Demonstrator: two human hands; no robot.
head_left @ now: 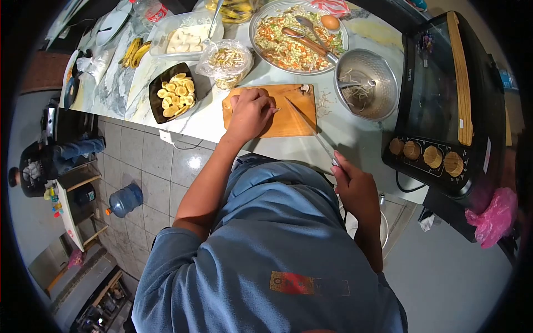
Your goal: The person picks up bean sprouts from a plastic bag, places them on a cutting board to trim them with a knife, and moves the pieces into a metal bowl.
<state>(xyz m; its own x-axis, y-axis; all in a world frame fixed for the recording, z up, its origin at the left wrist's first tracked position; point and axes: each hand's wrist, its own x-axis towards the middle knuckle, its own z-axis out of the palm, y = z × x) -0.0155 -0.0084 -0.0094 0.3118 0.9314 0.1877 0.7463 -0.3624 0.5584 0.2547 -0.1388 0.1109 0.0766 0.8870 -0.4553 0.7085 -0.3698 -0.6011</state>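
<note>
My left hand (252,111) rests on the wooden cutting board (266,131) with its fingers curled down; whatever lies under them is hidden. My right hand (355,186) is closed round the handle of a long kitchen knife (308,122). The blade slants up and left, its tip over the board to the right of my left hand. A small pale piece, perhaps garlic (305,88), lies at the board's far right corner. Thin pale shreds (323,102) are scattered on the counter just right of the board.
Behind the board stand a bag of bean sprouts (229,58) and a large tray of chopped vegetables (272,41). A metal colander (383,83) and a toaster oven (438,83) are at the right. Left is a dark bowl of banana slices (179,91), near the counter's front edge.
</note>
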